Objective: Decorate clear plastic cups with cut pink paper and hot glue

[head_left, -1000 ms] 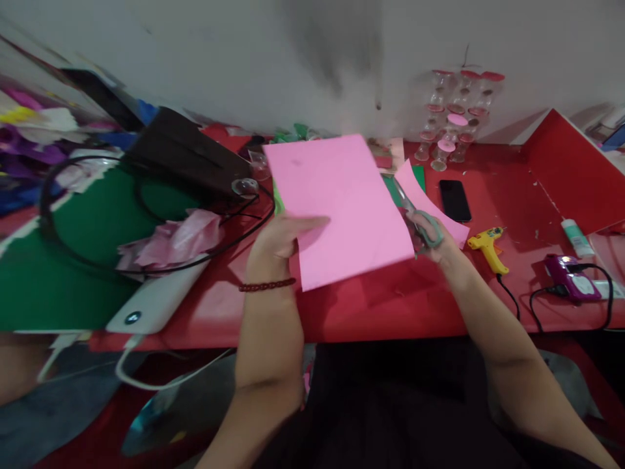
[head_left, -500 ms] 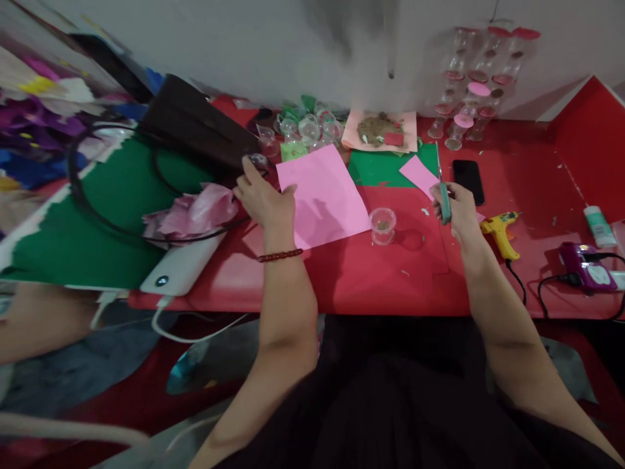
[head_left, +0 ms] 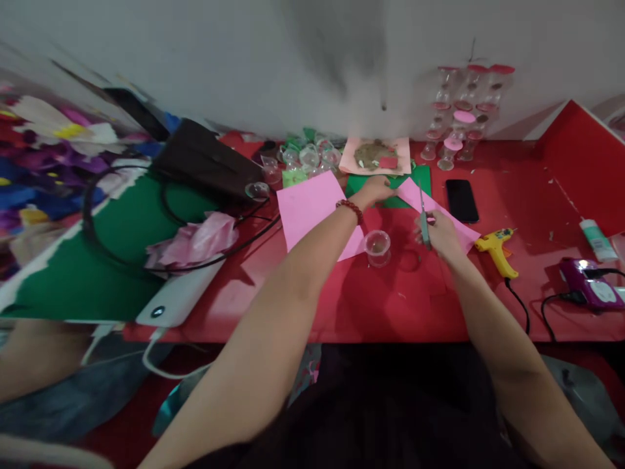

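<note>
1. At the far middle of the red tabletop (head_left: pixel 400 306), your left hand (head_left: pixel 378 190) is stretched across your body toward 12 o'clock. Its fingers lie on the green sheet (head_left: pixel 420 179), close to the corner of the small pink piece (head_left: pixel 446 213).
2. That hand is blurred and seen from behind, so you cannot tell whether its fingers pinch anything or only rest on the paper.
3. Your right hand (head_left: pixel 439 233) is closed around the handles of the scissors (head_left: pixel 424 218). It sits at 4 o'clock from the left hand.
4. The scissors stand nearly upright in the picture. Their blades point to 12 o'clock and cross the near edge of the small pink piece.
5. The big pink sheet (head_left: pixel 307 207) lies flat at 9 o'clock from your left hand, and your left forearm passes over its right side.
6. A clear cup (head_left: pixel 377 247) stands at 6 o'clock from the left hand, between your two forearms and just beside the big pink sheet's near corner.
7. A phone (head_left: pixel 461 200) lies face up at 3 o'clock from the small pink piece, touching or nearly touching its edge.
8. A yellow glue gun (head_left: pixel 494 246) lies at 3 o'clock from your right hand, near it but apart.
</note>
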Motion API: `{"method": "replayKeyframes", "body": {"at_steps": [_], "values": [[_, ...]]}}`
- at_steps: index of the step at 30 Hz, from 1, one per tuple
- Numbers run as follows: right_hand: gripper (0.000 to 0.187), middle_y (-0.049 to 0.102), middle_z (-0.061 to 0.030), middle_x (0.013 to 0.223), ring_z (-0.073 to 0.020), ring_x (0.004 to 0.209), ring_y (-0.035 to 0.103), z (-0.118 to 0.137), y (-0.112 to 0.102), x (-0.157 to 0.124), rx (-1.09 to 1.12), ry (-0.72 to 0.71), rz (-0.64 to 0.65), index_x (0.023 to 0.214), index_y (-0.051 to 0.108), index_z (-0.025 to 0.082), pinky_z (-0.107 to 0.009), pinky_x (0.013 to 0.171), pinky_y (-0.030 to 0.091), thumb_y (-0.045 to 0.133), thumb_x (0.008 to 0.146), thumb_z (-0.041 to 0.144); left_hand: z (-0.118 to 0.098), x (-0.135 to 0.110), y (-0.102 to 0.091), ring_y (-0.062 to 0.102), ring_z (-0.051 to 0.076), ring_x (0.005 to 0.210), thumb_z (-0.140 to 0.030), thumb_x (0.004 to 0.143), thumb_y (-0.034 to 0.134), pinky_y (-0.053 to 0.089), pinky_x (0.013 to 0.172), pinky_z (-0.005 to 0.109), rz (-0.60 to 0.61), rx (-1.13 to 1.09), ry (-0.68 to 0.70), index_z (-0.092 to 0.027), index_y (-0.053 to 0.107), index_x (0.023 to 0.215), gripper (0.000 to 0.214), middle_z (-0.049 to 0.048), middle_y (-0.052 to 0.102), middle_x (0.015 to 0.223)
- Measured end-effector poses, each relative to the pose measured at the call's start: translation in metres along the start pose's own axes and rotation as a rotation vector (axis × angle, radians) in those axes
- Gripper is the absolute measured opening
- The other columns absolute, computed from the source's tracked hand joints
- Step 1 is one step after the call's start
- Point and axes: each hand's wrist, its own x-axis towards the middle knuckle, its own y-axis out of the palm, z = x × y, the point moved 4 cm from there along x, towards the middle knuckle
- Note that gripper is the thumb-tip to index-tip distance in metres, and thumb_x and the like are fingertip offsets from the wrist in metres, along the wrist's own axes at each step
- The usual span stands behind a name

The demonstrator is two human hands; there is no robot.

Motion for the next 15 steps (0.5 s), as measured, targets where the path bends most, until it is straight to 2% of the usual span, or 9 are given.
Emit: {"method": "replayKeyframes", "body": {"at_steps": [4, 6, 8, 11, 13, 15], "values": [[0.017, 0.066, 0.0064, 0.06, -0.012, 0.044, 0.065, -0.004, -0.002, 0.004, 0.025, -0.039, -0.021, 0.095, 0.058, 0.023, -0.02, 0.041, 0.048, 0.075, 0.092, 0.02, -0.012, 0.013, 0.019, 0.05, 0.015, 0.063, 0.003, 0.057, 0.084, 0.033, 0.067, 0.031, -0.002, -0.099, -0.012, -0.018, 0.062, 0.052, 0.03, -0.0026, 0.054, 0.05], [0.022, 0.066, 0.006, 0.062, -0.0119, 0.044, 0.064, -0.005, -0.003, 0.006, 0.043, -0.051, -0.025, 0.096, 0.058, 0.023, -0.019, 0.039, 0.045, 0.079, 0.09, 0.026, -0.018, 0.012, 0.017, 0.043, 0.012, 0.06, 0.01, 0.06, 0.076, 0.031, 0.066, 0.03, -0.019, -0.182, -0.03, -0.017, 0.06, 0.051, 0.033, -0.0039, 0.051, 0.048], [0.028, 0.067, 0.0053, 0.064, -0.0118, 0.046, 0.064, -0.005, -0.003, 0.007, 0.059, -0.08, -0.044, 0.095, 0.057, 0.023, -0.02, 0.039, 0.043, 0.083, 0.088, 0.033, -0.022, 0.005, 0.004, 0.041, 0.011, 0.06, 0.012, 0.069, 0.069, 0.032, 0.065, 0.028, -0.076, -0.3, -0.06, -0.018, 0.057, 0.055, 0.036, -0.0057, 0.049, 0.049], [0.03, 0.07, 0.0045, 0.071, -0.0111, 0.05, 0.066, -0.002, -0.004, 0.008, 0.141, -0.194, -0.111, 0.098, 0.056, 0.024, -0.02, 0.043, 0.047, 0.08, 0.089, 0.039, -0.02, -0.021, -0.033, 0.042, 0.009, 0.059, 0.01, 0.083, 0.063, 0.032, 0.061, 0.023, -0.234, -0.546, -0.125, -0.019, 0.055, 0.071, 0.033, -0.0077, 0.043, 0.054], [0.034, 0.073, 0.0045, 0.077, -0.0116, 0.053, 0.068, 0.001, -0.002, 0.007, 0.217, -0.245, -0.105, 0.101, 0.053, 0.027, -0.02, 0.043, 0.046, 0.079, 0.09, 0.046, -0.013, -0.052, -0.056, 0.043, 0.004, 0.055, 0.001, 0.094, 0.062, 0.03, 0.054, 0.016, -0.28, -0.776, -0.174, -0.018, 0.051, 0.074, 0.029, -0.0081, 0.045, 0.058], [0.039, 0.075, 0.0048, 0.081, -0.012, 0.055, 0.07, 0.006, 0.001, 0.002, 0.289, -0.311, -0.087, 0.103, 0.05, 0.029, -0.021, 0.044, 0.046, 0.08, 0.088, 0.049, -0.004, -0.092, -0.071, 0.048, 0.0, 0.054, -0.001, 0.097, 0.062, 0.031, 0.051, 0.01, -0.269, -0.921, -0.201, -0.016, 0.051, 0.074, 0.029, -0.0075, 0.051, 0.062]]}}
